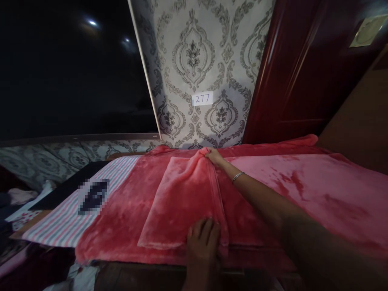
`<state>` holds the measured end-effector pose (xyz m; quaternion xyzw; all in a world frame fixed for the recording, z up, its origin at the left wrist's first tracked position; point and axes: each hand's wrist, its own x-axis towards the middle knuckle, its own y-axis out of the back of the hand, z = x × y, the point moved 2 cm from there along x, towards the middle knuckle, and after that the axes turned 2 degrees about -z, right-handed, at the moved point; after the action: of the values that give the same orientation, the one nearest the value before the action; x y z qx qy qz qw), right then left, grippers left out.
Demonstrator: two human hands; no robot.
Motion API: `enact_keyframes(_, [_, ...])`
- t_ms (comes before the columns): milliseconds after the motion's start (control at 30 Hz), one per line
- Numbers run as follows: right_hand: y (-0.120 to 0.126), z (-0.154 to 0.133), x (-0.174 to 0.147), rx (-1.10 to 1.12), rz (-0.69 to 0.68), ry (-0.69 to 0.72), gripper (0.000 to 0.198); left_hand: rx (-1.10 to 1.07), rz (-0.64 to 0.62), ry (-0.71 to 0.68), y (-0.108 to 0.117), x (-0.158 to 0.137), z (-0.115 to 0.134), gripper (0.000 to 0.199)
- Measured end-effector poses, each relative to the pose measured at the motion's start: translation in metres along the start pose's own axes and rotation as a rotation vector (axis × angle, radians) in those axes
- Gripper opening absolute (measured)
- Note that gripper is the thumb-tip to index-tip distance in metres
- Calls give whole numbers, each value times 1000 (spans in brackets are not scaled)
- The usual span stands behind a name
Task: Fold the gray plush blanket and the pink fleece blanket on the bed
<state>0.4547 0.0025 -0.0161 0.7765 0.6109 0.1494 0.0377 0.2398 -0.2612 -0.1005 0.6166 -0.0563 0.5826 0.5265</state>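
Observation:
A red plush cloth (182, 202), folded into a flat panel with a seam along its right side, lies on a larger red plush blanket (127, 210). My right hand (214, 157), with a silver bracelet on the wrist, reaches across to the far edge. Its fingers pinch the cloth there and lift it into a bunched ridge. At the near edge my left hand (202, 238) curls its fingers over the cloth's lower right corner; the thumb is hidden. To the right, a lighter pink face of the plush fabric (303, 182) is spread out under my right arm.
Left of the blanket lies a striped cloth (63, 214) with a blurred dark object (94, 197) on it. A large black screen (69, 72) stands behind. A paper label reading 277 (203, 98) sticks to the patterned wall (194, 24). Dark red wood panelling (291, 81) rises at right.

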Motion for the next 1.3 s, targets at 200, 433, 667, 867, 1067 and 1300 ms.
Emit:
enact_keyframes(200, [20, 16, 2, -81, 134, -95, 18, 192, -101, -225, -20, 5, 15, 33])
enact_keyframes(433, [27, 40, -6, -239, 258, -156, 24, 124, -58, -197, -31, -10, 20, 29])
enact_keyframes(667, [33, 44, 0, -253, 316, -131, 27, 101, -124, -222, -28, 1, 32, 24])
enact_keyframes(867, [39, 51, -13, -262, 298, -189, 40, 26, -104, -185, -36, -3, 39, 24])
enact_keyframes(1067, [31, 41, -44, -296, 220, -102, 63, -158, -412, -157, 6, 13, 47, 39])
enact_keyframes(1300, [27, 29, -67, -362, 144, -31, 65, -489, -500, 90, 41, 143, -40, 36])
